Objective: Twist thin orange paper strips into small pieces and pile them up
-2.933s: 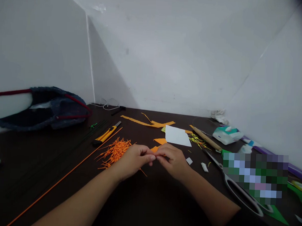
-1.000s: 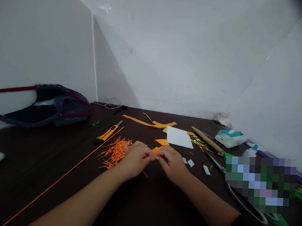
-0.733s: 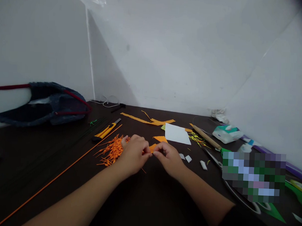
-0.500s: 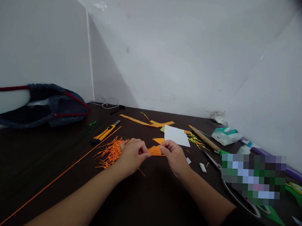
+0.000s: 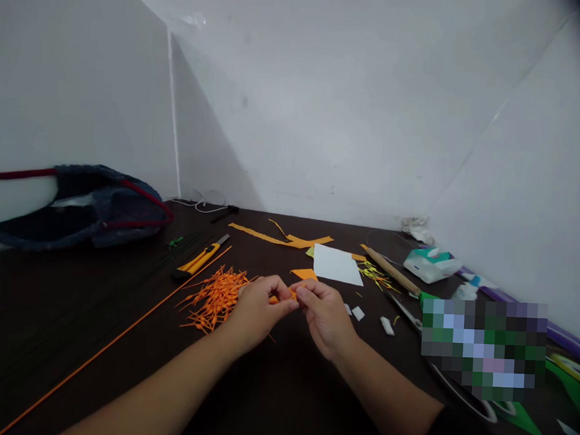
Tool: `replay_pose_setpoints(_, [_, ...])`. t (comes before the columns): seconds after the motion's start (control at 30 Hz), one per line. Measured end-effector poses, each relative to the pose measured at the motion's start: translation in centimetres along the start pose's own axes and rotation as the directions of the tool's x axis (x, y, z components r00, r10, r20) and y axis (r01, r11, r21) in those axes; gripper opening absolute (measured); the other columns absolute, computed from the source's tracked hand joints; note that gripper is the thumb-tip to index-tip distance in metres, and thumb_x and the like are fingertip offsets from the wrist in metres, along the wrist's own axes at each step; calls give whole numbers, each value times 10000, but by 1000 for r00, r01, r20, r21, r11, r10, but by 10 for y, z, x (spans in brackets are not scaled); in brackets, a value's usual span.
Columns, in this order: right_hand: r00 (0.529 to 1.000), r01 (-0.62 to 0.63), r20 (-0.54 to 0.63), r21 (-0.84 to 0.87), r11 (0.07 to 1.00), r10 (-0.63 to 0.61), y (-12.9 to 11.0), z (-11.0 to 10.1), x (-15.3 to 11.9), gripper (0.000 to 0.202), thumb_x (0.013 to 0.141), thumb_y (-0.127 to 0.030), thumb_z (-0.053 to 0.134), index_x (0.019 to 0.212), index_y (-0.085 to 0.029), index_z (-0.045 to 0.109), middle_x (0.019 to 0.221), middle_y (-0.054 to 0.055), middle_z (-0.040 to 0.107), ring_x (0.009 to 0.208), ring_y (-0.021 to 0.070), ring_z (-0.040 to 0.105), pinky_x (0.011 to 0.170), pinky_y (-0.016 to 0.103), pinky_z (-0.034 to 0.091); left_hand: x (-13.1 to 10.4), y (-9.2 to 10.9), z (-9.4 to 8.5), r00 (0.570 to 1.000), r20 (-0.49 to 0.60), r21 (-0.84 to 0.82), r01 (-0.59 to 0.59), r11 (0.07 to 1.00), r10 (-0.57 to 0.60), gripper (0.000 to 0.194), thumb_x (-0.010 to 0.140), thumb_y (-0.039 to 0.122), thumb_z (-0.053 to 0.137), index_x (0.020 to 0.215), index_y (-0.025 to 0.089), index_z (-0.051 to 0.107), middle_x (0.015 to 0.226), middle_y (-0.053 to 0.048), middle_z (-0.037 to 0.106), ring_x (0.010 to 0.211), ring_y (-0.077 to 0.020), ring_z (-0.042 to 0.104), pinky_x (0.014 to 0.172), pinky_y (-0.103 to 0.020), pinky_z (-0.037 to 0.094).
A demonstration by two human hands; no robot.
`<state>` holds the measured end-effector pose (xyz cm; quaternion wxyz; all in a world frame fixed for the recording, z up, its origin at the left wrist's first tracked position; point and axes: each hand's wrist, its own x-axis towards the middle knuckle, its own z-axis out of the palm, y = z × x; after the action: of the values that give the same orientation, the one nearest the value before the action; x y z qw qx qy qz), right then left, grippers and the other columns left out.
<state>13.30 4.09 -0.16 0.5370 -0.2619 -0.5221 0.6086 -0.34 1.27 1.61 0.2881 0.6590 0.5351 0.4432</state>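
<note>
We see a small orange paper-like piece (image 5: 293,294) at the centre of the frame, held between the two hands just above the dark brown tabletop (image 5: 282,397). The left hand (image 5: 260,309) pinches it between thumb and bent fingers; the right hand (image 5: 328,316) is closed on its other side, thumb and forefinger together. Much of the piece is hidden by the fingers, so we cannot tell its full shape. The material looks thin — a hard pull or an uneven twist between the two pinches could tear it, and a loosened thumb could let it spring open.

Just left of centre, partly behind the left hand, lies a loose pile of thin orange strands with small swollen middles (image 5: 219,298). If that hand's outer fingers swing outward, we judge they could scatter it. Right behind the hands, a flat orange scrap (image 5: 303,274) sits near a white rectangular sheet (image 5: 338,264); a careless knuckle could push both aside.

Farther out, left of the pile, a yellow-and-black utility knife (image 5: 200,260) shows its metal blade, a cut risk should the left hand reach there unlooking. Towards the lower right, metal scissors (image 5: 407,314) pose a similar hazard for the right forearm.
</note>
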Motion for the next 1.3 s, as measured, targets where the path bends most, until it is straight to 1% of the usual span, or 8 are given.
replay_pose_setpoints(0.13, [999, -10, 37, 1, 1000, 10, -1, -3, 1, 62, 691, -213, 627, 704, -159, 653, 674, 12, 587, 584, 109, 478, 608, 275, 393, -1, 5, -8, 965, 257, -255, 122, 959, -55, 314, 808, 409, 412, 733, 174, 606, 708, -13, 607, 677, -142, 518, 624, -251, 374])
replay_pose_setpoints(0.3, [992, -23, 122, 35, 999, 19, -3, -2, -1, 77, 725, -221, 594, 724, -158, 637, 616, 1, 562, 543, 111, 487, 569, 278, 398, -4, 11, -9, 945, 311, -296, 202, 934, -106, 295, 799, 374, 439, 665, 175, 612, 679, 1, 611, 646, -125, 509, 646, -250, 375])
replay_pose_setpoints(0.47, [992, -35, 119, 31, 999, 31, -4, -1, -2, 67, 711, -212, 597, 709, -160, 639, 665, 7, 568, 579, 111, 476, 573, 264, 397, -4, 7, -3, 967, 244, -282, 142, 949, -73, 184, 754, 285, 490, 684, 165, 610, 691, -4, 623, 700, -135, 536, 699, -263, 391])
replay_pose_setpoints(0.63, [996, -55, 78, 11, 998, 54, -1, -1, -2, 92, 701, -205, 590, 735, -154, 658, 692, 22, 585, 621, 122, 473, 639, 281, 391, -2, 3, -1, 998, 63, 63, 24, 998, -28, 157, 689, 321, 564, 623, 183, 601, 692, -5, 601, 704, -162, 529, 668, -283, 391])
replay_pose_setpoints(0.73, [995, -66, 75, 41, 997, 62, 0, 0, -2, 96, 696, -193, 587, 737, -150, 662, 684, 22, 586, 617, 123, 476, 639, 284, 385, -2, 9, -1, 999, -23, 259, -18, 966, 24, 150, 641, 304, 615, 546, 195, 577, 678, 1, 587, 755, -182, 521, 750, -331, 363])
replay_pose_setpoints(0.83, [996, -75, 63, 73, 995, 71, 1, 2, -3, 90, 692, -174, 584, 727, -148, 663, 668, 17, 585, 610, 117, 481, 628, 274, 379, -4, 13, 1, 997, -57, 368, -33, 929, 58, 162, 636, 291, 625, 525, 195, 557, 661, 13, 580, 773, -188, 516, 843, -399, 295])
replay_pose_setpoints(1.07, [999, -51, -2, 50, 997, 51, 1, 5, -4, 49, 670, -193, 612, 677, -154, 640, 669, 18, 596, 634, 125, 500, 629, 271, 384, -3, 9, 6, 997, -30, 413, -51, 910, 70, 174, 656, 310, 611, 552, 193, 532, 675, 25, 589, 760, -176, 524, 927, -468, 181])
replay_pose_setpoints(1.3, [996, -64, -62, -9, 998, 64, 6, 0, -1, 120, 616, -230, 681, 609, -162, 583, 618, 4, 573, 592, 124, 485, 580, 270, 373, -1, 8, 7, 996, -38, 395, -57, 917, 78, 254, 651, 342, 603, 525, 189, 444, 548, 45, 517, 575, -129, 468, 878, -426, 267])
